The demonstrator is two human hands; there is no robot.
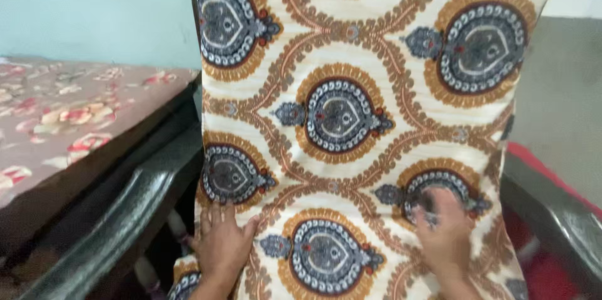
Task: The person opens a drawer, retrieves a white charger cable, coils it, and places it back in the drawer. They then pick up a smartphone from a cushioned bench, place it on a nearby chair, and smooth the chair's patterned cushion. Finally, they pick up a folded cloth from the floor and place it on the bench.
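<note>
A cream cloth cover (351,124) with brown scrolls and grey-blue round medallions hangs over a chair back and fills the middle of the view. My left hand (221,243) lies flat on its lower left part, fingers spread and pointing up. My right hand (444,231) presses on the lower right part of the cloth and looks blurred. Neither hand grips anything that I can see.
A dark wooden armrest (119,212) runs along the left, another dark armrest (552,212) on the right with red fabric (552,275) below it. A bed with a floral sheet (69,112) stands at the left. A pale wall (94,5) is behind.
</note>
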